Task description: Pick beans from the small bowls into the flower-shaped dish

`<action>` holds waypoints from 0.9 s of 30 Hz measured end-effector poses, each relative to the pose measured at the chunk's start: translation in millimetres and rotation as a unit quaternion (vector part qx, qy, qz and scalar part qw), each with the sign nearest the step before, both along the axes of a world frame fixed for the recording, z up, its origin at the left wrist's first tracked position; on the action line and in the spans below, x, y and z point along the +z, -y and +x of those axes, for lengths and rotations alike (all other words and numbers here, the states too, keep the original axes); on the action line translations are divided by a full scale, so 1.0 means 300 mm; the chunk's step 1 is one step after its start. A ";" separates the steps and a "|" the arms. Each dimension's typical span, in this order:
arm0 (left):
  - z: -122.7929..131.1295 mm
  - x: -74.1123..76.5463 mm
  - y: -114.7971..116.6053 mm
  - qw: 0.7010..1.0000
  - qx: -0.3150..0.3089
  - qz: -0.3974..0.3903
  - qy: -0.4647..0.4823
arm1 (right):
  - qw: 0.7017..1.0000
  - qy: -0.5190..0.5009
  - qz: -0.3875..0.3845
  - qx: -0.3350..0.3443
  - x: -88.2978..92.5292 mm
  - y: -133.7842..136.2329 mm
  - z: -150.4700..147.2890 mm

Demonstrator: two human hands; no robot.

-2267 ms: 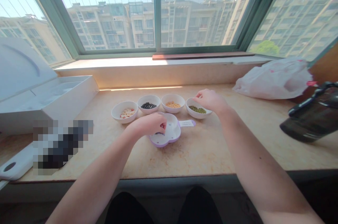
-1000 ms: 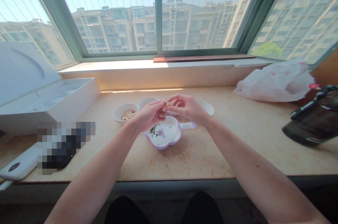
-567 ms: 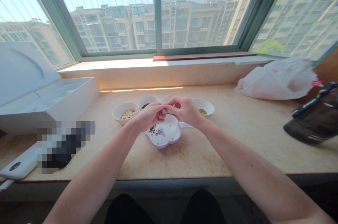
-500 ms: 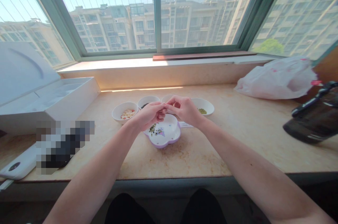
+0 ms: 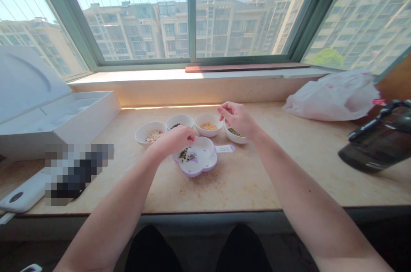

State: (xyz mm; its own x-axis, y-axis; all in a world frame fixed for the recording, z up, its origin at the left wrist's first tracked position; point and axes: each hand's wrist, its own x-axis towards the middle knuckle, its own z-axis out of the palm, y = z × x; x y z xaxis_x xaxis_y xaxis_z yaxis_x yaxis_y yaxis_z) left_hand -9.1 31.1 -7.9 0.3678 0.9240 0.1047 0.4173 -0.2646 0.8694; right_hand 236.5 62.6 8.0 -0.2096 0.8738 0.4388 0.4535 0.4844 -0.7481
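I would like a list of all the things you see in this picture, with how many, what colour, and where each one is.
Small bowls: four, white, in a row on the sill, holding pale-and-red slices, black beans, yellow grains, green beans.
Plate: one, white with purple rim, flower-shaped, in front of the bowls.
Seeds: one small heap, dark and green, on the plate.
Open box: one, white, left.
Plastic bag: one, white with pink marks, right.
Bottle: one, dark, right edge.
Pixelated object: one, front left, too blurred to name.
Marble sill: one, beige, under everything.
Window frame: one, green, ahead.
Left hand: one, above the plate.
Right hand: one, above the green-bean bowl.
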 end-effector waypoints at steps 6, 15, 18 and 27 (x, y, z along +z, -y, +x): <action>0.004 -0.028 -0.006 0.927 -0.032 0.167 -0.334 | 0.952 0.237 -0.026 -0.194 0.028 -0.019 0.086; 0.043 -0.005 0.040 0.829 -0.042 0.208 -0.517 | 0.893 0.344 -0.136 -0.258 0.024 -0.028 0.118; 0.052 -0.005 0.051 0.821 -0.037 0.221 -0.526 | 0.888 0.356 -0.142 -0.253 0.021 -0.031 0.112; 0.068 -0.005 0.068 0.800 -0.035 0.242 -0.548 | 0.884 0.364 -0.160 -0.248 0.025 -0.035 0.115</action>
State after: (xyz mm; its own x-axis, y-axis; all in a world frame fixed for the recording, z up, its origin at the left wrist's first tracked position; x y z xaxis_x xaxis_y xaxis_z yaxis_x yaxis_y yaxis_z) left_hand 11.2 10.7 -9.2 0.5329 0.8459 0.0223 0.8279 -0.5158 -0.2203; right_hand 270.9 73.0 15.4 0.1087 0.9923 0.0589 0.9679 -0.0921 -0.2340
